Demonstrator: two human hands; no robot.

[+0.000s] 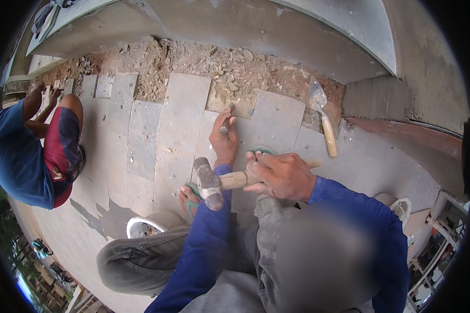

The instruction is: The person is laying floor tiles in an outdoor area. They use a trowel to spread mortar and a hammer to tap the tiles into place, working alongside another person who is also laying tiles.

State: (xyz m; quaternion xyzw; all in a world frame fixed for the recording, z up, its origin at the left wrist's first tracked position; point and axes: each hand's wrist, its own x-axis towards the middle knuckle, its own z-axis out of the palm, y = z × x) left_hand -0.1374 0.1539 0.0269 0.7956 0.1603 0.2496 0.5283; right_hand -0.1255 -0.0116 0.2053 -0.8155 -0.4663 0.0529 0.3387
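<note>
My right hand (pixel 283 176) is closed around the wooden handle of a hammer (pixel 208 183). Its metal head hangs over my left forearm, and the handle's end sticks out beyond my hand. Further forward, my left hand (pixel 224 140) grips a short metal chisel (pixel 225 125) whose tip points at the edge of a grey paving tile (pixel 238 119). That edge borders a gap of bare mortar between two longer tiles. To the right lies a pointing trowel (pixel 327 130) with a wooden handle, its blade toward the rubble.
Loose rubble (pixel 193 57) fills the strip between the tiles and a low concrete wall (pixel 230 26). A bucket (pixel 150 224) stands by my left knee, another (pixel 397 206) at my right. On the left, a person (pixel 23 148) in a blue shirt crouches on the tiles.
</note>
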